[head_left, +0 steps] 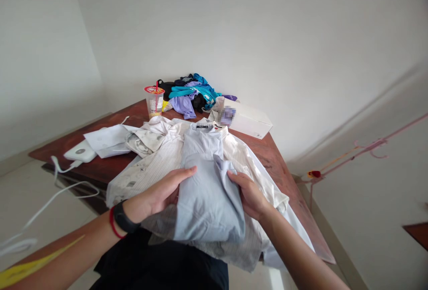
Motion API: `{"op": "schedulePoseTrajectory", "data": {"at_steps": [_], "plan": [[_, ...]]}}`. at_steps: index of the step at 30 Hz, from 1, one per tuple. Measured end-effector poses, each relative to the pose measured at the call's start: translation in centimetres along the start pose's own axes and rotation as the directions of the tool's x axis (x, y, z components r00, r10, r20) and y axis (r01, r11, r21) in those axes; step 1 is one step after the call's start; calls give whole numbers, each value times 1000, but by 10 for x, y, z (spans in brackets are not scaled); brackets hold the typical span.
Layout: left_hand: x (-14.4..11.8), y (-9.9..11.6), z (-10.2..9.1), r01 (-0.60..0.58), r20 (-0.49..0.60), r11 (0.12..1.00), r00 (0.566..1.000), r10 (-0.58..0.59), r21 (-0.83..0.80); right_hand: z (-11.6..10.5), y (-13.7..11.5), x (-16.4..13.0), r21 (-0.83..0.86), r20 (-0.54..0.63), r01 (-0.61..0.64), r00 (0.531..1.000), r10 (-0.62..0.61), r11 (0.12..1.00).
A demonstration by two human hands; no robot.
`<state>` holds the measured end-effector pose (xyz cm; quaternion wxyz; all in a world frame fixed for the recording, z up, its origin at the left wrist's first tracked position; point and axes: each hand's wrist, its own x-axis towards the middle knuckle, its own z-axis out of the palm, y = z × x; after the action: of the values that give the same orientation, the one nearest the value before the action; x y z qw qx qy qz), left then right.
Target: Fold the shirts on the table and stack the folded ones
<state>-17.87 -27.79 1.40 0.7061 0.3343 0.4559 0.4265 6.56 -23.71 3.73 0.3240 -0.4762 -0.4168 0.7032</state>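
Both hands grip a light blue-grey shirt (209, 203), which is folded into a narrow shape with its collar toward the back. At its left edge is my left hand (167, 192), thumb on top and fingers hidden under the cloth. My right hand (249, 194) pinches the right edge in the same way, next to a small turned-up fold. Beneath it a white striped shirt (157, 165) lies spread over the table, its sleeves out to the sides. The lower part of the folded shirt hangs toward me.
A heap of coloured clothes (190, 96) lies at the back of the brown table (287, 169). Near it stand a plastic cup (155, 105) with a red straw and a white box (250, 118). A white device (80, 151) with a cable sits at left. Pink cord (368, 147) stretches along the right wall.
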Motion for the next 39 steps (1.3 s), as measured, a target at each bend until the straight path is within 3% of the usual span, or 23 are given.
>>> {"op": "schedulePoseTrajectory", "data": {"at_steps": [2, 5, 7, 9, 11, 14, 19, 21, 25, 29, 32, 34, 35, 37, 39], "plan": [[7, 4, 0, 2, 7, 1000, 1000, -2, 22, 1, -4, 10, -9, -5, 21, 1000, -21, 1000], [16, 1, -4, 22, -90, 992, 996, -11, 121, -1, -1, 27, -83, -32, 80, 996, -83, 993], [21, -6, -10, 31, -118, 976, 993, -6, 216, -6, 7, 40, -221, -43, 126, 989, -138, 967], [26, -13, -18, -48, -88, 950, 993, 78, 308, -12, 15, 50, -359, -63, 150, 981, -185, 921], [30, -17, -25, -178, -75, 885, 970, 231, 430, -18, 20, 55, -432, -95, 161, 970, -223, 887], [35, -17, -30, -298, -57, 712, 902, 428, 636, -22, 20, 56, -517, -97, 200, 952, -290, 832], [45, -13, -30, -408, 100, 554, 860, 501, 726, -17, 15, 59, -768, 21, 283, 907, -420, 574], [51, -12, -32, -417, 115, 520, 849, 516, 745, -17, 15, 66, -766, 36, 296, 906, -422, 570], [58, -11, -40, -396, 146, 474, 865, 481, 786, -28, 20, 85, -701, -52, 280, 897, -439, 656], [58, -8, -44, -306, 118, 380, 888, 445, 873, -37, 29, 96, -764, -112, 268, 841, -529, 587], [55, -7, -42, -242, 83, 274, 870, 487, 931, -36, 33, 95, -799, -84, 281, 823, -561, 532], [54, -6, -41, -291, 102, 291, 844, 527, 911, -33, 31, 92, -795, -53, 321, 809, -586, 515], [53, -4, -41, -333, 111, 342, 840, 531, 879, -32, 29, 91, -779, -44, 347, 801, -596, 523], [53, -1, -41, -375, 98, 512, 868, 487, 773, -31, 23, 89, -727, -42, 395, 790, -611, 561], [54, 4, -41, -344, 66, 663, 911, 406, 665, -32, 16, 89, -683, -55, 418, 789, -612, 599]]}}
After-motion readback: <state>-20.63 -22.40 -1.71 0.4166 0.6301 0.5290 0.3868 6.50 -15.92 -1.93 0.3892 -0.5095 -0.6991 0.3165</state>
